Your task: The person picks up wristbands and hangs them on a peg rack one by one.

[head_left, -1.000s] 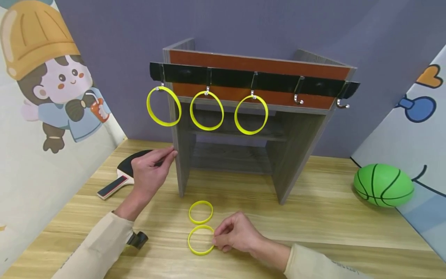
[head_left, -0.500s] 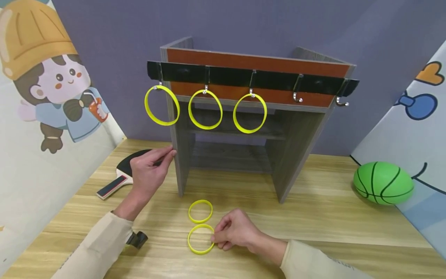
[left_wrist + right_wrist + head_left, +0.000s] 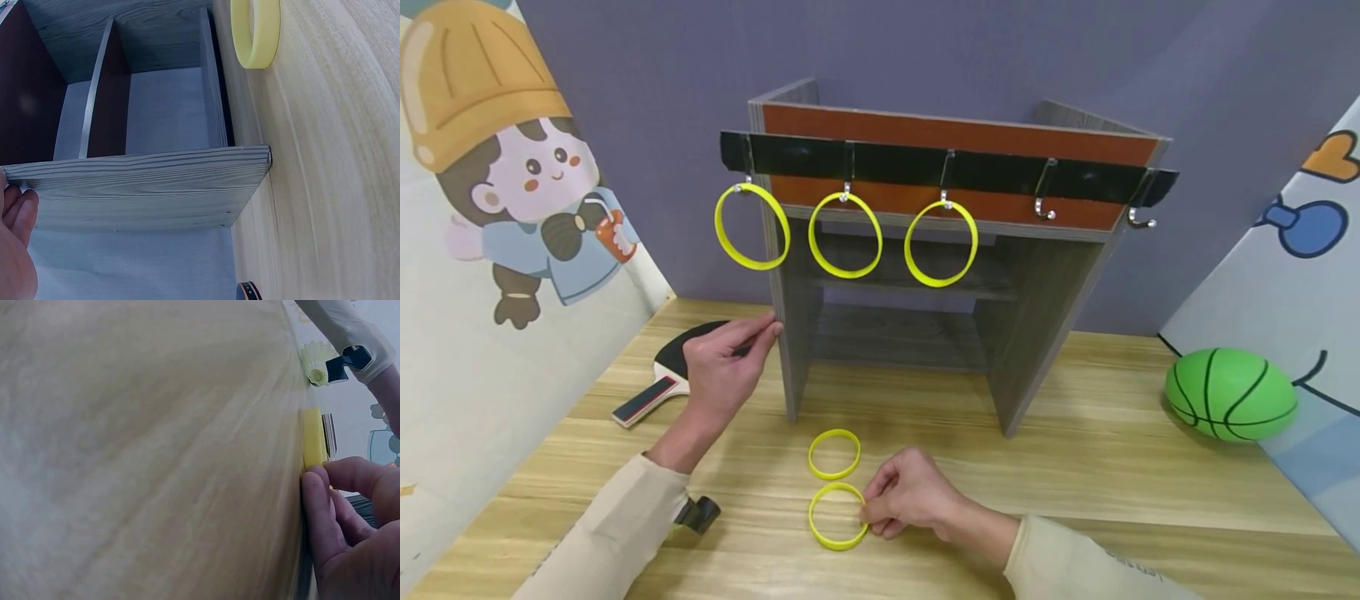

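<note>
On the table lie two yellow rings, one behind the other. My right hand [image 3: 917, 496] pinches the right edge of the nearer ring [image 3: 812, 525]; the right wrist view shows thumb and finger at the end of that yellow ring [image 3: 313, 437]. The farther ring [image 3: 811, 465] lies just beyond it. My left hand [image 3: 722, 367] holds the front edge of the grey shelf's left side panel [image 3: 785, 358] between thumb and fingers. Three more yellow rings hang from hooks on the black strip [image 3: 895, 160], at its left, second and middle hooks; the two right hooks [image 3: 1045, 210] are bare.
Behind my left hand a table tennis paddle [image 3: 647, 402] lies on the table. A green ball [image 3: 1231, 394] sits at the far right by the patterned wall. A small black object [image 3: 702, 515] is beside my left sleeve. A shuttlecock [image 3: 317, 364] shows in the right wrist view.
The head view has shifted slightly. My left hand has stayed on the panel and my right hand at the nearer ring; the rings have not visibly moved.
</note>
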`<act>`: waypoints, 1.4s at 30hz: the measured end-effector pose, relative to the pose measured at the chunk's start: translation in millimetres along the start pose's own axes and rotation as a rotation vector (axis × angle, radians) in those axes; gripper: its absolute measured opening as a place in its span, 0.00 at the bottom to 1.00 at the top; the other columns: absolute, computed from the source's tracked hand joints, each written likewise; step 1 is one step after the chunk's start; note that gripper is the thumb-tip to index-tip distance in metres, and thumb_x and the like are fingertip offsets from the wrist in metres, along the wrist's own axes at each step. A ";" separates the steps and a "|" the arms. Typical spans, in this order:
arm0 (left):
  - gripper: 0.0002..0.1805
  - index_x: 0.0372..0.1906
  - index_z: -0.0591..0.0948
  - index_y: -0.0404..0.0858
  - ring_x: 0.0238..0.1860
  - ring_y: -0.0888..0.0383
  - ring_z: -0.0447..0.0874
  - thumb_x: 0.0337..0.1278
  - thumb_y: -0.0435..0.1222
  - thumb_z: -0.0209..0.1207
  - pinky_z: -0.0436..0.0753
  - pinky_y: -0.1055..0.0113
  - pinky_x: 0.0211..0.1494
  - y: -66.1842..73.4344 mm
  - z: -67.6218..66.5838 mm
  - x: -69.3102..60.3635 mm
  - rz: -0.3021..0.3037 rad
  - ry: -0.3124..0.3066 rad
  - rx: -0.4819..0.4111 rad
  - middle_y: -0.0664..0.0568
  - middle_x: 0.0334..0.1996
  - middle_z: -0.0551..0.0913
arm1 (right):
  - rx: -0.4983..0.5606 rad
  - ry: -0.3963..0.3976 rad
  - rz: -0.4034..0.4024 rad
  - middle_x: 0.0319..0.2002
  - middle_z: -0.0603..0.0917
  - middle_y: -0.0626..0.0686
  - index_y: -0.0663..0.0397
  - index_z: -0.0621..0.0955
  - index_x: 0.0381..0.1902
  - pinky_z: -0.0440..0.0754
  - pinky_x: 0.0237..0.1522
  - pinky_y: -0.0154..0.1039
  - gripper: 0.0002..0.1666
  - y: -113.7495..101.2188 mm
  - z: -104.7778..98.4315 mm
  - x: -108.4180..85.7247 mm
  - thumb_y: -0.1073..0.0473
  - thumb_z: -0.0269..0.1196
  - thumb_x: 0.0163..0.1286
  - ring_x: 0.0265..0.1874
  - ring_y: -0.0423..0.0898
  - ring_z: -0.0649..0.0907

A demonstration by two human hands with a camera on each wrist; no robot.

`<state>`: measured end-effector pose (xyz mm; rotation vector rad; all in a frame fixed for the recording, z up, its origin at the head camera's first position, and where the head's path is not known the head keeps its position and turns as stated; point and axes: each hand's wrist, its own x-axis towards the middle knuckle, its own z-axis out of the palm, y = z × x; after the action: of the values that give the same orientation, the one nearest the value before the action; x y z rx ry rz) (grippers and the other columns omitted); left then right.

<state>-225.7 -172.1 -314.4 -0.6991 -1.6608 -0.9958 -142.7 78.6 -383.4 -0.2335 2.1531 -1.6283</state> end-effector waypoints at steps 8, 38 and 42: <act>0.10 0.32 0.88 0.30 0.26 0.51 0.86 0.39 0.20 0.70 0.77 0.79 0.34 1.1 0.8 0.7 0.001 0.006 0.010 0.47 0.29 0.87 | 0.002 -0.021 -0.028 0.17 0.80 0.59 0.65 0.80 0.22 0.82 0.19 0.42 0.07 1.6 -1.6 -0.5 0.77 0.66 0.43 0.15 0.47 0.82; 0.10 0.33 0.88 0.30 0.28 0.51 0.86 0.40 0.20 0.70 0.78 0.79 0.36 1.4 1.1 0.9 0.010 0.008 0.017 0.47 0.30 0.87 | 0.114 -0.071 -0.077 0.22 0.82 0.60 0.66 0.82 0.26 0.83 0.26 0.45 0.04 -7.6 -50.5 -22.2 0.74 0.67 0.51 0.19 0.48 0.83; 0.09 0.33 0.87 0.30 0.28 0.51 0.86 0.41 0.21 0.69 0.77 0.79 0.35 1.4 -0.1 0.4 0.005 0.000 0.017 0.46 0.30 0.87 | 0.108 -0.064 -0.088 0.23 0.82 0.60 0.64 0.82 0.25 0.83 0.26 0.44 0.04 -12.1 -62.1 -26.1 0.73 0.67 0.52 0.19 0.48 0.83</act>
<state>-224.6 -171.5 -313.6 -0.6913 -1.6657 -0.9770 -147.7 139.3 -352.2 -0.3475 2.0267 -1.7554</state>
